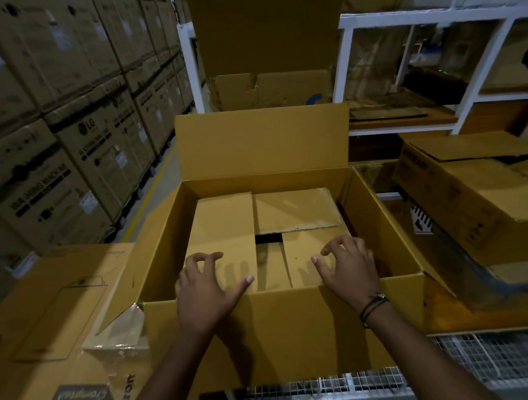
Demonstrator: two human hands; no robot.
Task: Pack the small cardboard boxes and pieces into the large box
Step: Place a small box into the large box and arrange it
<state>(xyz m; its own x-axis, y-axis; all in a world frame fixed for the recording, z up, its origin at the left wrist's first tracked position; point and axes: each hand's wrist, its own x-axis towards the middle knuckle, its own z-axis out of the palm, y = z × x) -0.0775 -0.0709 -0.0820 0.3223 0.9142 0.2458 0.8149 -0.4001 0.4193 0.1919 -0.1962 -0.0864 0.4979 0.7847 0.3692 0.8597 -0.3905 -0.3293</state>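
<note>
The large box [281, 321] stands open in the middle, its back flap [262, 138] upright, with a wire-mesh worktop [484, 350] showing at its near side. Flat cardboard pieces lie inside it: a left piece [221, 226], a far piece [297, 210] overlapping a near piece [303, 268], and a dark gap [268, 241] between them.

Both hands reach over the near wall. The left hand [206, 291] has its fingers [209, 256] apart and bent, tips on the left piece and thumb stretched toward the gap; it grips nothing. The right hand [349, 271], a cord band [374, 305] at its wrist, has its fingers [338, 242] apart and bent too, tips resting on the near piece, and it holds nothing.

A closed carton [470, 189] sits to the right, a flattened carton [48, 318] to the left.
</note>
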